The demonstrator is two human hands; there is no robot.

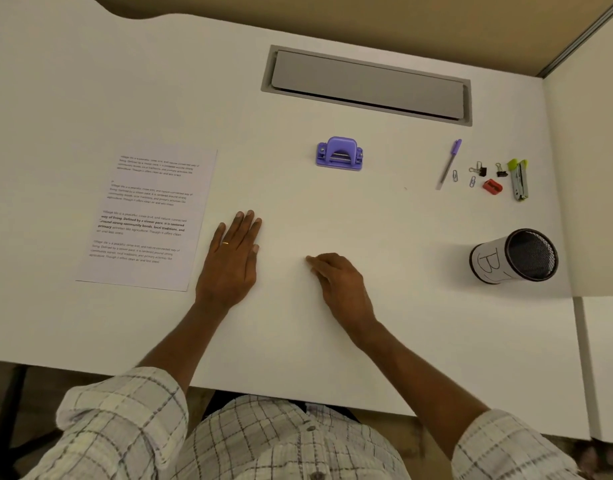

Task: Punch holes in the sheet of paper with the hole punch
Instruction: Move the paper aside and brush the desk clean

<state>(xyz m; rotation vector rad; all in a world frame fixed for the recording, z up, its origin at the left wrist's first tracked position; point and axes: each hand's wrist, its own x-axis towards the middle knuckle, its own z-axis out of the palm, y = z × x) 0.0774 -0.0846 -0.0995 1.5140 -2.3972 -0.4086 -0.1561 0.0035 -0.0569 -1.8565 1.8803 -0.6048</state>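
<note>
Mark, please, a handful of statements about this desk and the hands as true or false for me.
1. The left hand lies flat on the desk, just right of the sheet of paper. True.
2. The hole punch sits on the sheet of paper. False: it stands on bare desk, apart from the sheet, further right and back.
3. The right hand holds the pen. False: it holds nothing, and the pen lies well off to its right.
4. The mesh cup bears a handwritten B. True.
</note>
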